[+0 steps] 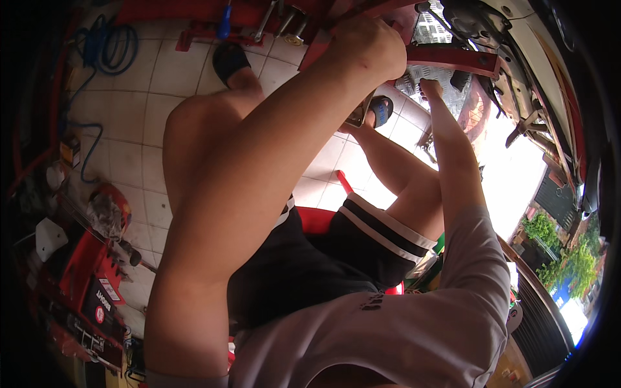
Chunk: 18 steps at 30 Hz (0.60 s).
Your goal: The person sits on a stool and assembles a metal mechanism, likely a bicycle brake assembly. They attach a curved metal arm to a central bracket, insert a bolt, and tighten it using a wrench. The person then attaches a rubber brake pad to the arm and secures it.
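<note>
My left hand (372, 48) is closed in a fist at the top middle, next to a red metal beam (456, 58). Its fingers face away, so what they hold is hidden. Below that wrist, a shiny metal piece (358, 116) partly shows; its kind is unclear. Farther right, my right hand (430, 88) is held with curled fingers under the beam, in front of a silver tread plate (432, 35). Whatever it grips is too small to make out. Dark vehicle parts (469, 22) lie just beyond both hands.
A blue-handled screwdriver (224, 24), a wrench (265, 21) and metal sockets (295, 32) are at the top. A blue hose (110, 45) is coiled at the far left. Red equipment (84, 271) stands lower left. Light panels of a vehicle (543, 58) border the right, above tiled floor (129, 123).
</note>
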Available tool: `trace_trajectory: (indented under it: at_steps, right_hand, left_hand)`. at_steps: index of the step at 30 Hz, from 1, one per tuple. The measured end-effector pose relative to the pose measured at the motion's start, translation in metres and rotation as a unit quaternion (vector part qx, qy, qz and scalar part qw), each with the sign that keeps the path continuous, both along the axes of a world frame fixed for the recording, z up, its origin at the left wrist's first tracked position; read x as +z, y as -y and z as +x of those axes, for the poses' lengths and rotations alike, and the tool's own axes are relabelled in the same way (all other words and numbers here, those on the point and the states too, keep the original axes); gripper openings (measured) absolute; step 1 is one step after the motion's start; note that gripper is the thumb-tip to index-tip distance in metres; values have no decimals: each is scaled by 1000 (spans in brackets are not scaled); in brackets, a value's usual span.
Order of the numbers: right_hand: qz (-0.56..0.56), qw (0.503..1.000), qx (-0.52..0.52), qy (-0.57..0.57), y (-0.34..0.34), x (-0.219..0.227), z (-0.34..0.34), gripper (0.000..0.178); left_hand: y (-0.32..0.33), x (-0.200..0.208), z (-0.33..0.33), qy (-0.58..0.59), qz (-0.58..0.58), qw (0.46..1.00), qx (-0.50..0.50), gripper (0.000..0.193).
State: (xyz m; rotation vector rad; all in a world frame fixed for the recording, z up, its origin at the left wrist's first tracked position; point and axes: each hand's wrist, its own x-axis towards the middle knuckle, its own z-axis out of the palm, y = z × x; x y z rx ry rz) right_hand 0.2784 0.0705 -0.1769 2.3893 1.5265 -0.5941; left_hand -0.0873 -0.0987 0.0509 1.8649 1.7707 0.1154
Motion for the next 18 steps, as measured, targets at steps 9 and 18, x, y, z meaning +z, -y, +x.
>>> trace_trajectory:
  at_steps: [9,18]
  right_hand:
    - [-266,871,402,-97,82,128,-114,38]
    - [-8,854,135,-503,123,211,-197,43]
  left_hand:
    - [8,11,0,14,-124,989,-83,31]
    - [-4,9,-24,58,-28,991,120,30]
